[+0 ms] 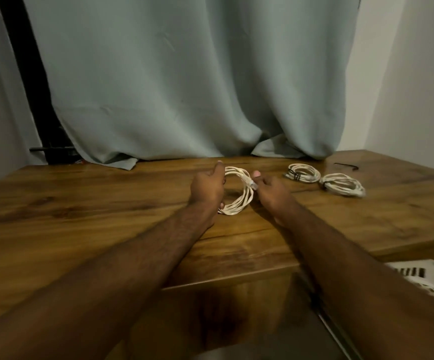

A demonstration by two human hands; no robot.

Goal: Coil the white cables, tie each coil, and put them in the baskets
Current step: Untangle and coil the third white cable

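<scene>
Our left hand (pixel 207 187) holds the left side of the white cable coil (pixel 238 197) on the wooden table (pixel 81 211). The coil's long way runs away from us. Our right hand (pixel 271 190) pinches its plug (pixel 251 183). Two tied coils (pixel 325 179) lie farther right, and a white basket (pixel 431 284) sits lowest.

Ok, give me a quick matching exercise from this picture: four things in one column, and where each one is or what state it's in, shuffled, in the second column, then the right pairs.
Things:
1. coil in the hands
2. tied coil
3. black tie
4. white basket

Places or states:
A. below the table edge, at the lower right
B. lying loose near the far right of the table
C. bound with a dark band, resting on the table
D. held between the left hand and right hand

Pairs: 1-D, 2-C, 3-B, 4-A
</scene>
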